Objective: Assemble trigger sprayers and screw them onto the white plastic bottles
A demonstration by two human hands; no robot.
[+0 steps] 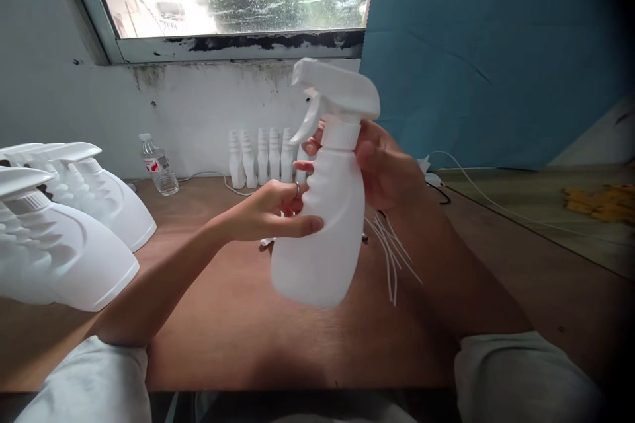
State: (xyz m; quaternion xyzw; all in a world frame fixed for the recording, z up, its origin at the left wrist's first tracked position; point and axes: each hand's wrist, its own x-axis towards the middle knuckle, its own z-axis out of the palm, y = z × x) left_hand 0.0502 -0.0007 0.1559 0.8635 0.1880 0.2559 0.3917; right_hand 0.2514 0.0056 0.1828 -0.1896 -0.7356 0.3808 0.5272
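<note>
A white spray bottle (330, 231) is held up over the table, slightly tilted, with its trigger head (342, 89) seated on the neck and the nozzle pointing left. My left hand (278, 211) grips the ribbed side of the body, thumb across the front, a ring on one finger. Around the collar and neck from the right wraps my right hand (389, 165), its fingertips showing behind the trigger. Part of that hand is hidden by the bottle. Several thin white tubes (391, 258) lie on the table just right of the bottle.
More white spray bottles (64, 251) stand at the left. A clear water bottle (161, 168) and several small white bottles (262, 158) are by the wall. A white cable (476, 195) runs along the right. The brown table (223, 337) ends near my body.
</note>
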